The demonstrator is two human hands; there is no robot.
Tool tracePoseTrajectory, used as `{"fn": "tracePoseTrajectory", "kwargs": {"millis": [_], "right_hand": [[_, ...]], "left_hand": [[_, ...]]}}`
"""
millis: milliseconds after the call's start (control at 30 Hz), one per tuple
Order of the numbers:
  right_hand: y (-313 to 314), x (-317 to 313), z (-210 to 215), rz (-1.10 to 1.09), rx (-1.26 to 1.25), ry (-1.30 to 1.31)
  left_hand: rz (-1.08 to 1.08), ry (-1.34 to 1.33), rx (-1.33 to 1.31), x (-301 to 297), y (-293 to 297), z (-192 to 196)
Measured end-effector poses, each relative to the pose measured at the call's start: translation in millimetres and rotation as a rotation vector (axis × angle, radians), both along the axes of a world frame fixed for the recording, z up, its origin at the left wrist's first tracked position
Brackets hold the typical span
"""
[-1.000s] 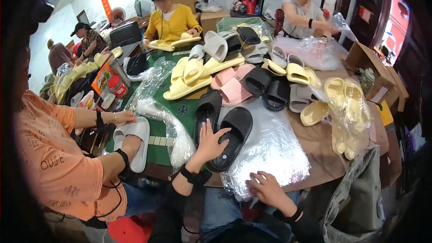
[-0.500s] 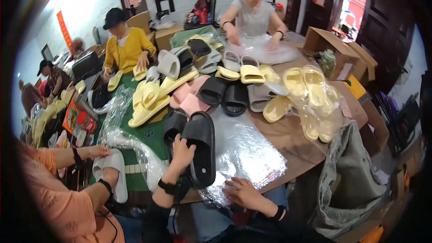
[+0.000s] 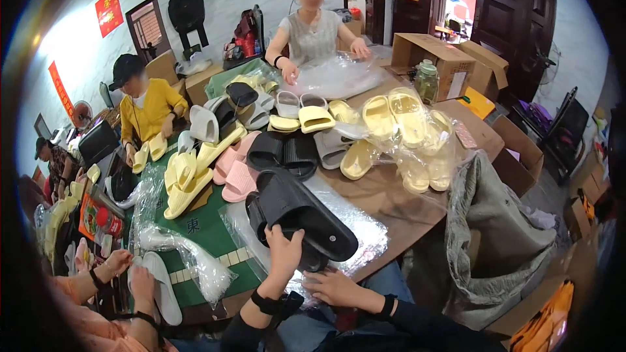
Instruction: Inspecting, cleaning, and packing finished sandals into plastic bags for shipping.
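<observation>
My left hand point(image 3: 285, 251) grips a pair of black slippers point(image 3: 319, 212), one lying partly over the other, with my thumb and fingers at the side of the upper one. The slippers are tilted above a shiny clear plastic bag point(image 3: 368, 231) lying flat at the table's near edge. My right hand point(image 3: 336, 287) is at the bag's near edge, just below the slippers' heels. Its fingers are closed on the plastic there, partly hidden. Beyond lie another black pair point(image 3: 301, 156), pink slippers point(image 3: 241, 179) and yellow slippers point(image 3: 189, 182).
Bagged yellow slippers point(image 3: 411, 124) lie at the right of the table point(image 3: 417, 215). A grey sack point(image 3: 489, 248) stands beside it, near cardboard boxes point(image 3: 515, 156). At left a co-worker's hand point(image 3: 142, 283) is at a white slipper point(image 3: 163, 287). Two others work across the table.
My left hand has swung the black slippers from upright to tilted toward the right, over the bag. My right hand has drawn close to their heels. The view has shifted right.
</observation>
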State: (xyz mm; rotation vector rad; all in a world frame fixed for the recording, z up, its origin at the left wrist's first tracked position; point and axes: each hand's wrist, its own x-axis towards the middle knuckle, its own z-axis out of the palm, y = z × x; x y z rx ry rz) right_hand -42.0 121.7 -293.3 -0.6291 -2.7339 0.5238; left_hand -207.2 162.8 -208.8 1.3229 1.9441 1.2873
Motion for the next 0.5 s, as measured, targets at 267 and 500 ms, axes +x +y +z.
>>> {"fn": "tracePoseTrajectory", "kwargs": {"millis": [267, 500], "right_hand": [[2, 8, 3, 0.014, -0.028, 0.058], [5, 1, 34, -0.061, -0.052, 0.149]], "left_hand": [[-0.442, 0.355, 0.101, 30, -38, -1], [-0.055, 0.397, 0.092, 29, -94, -34]]}}
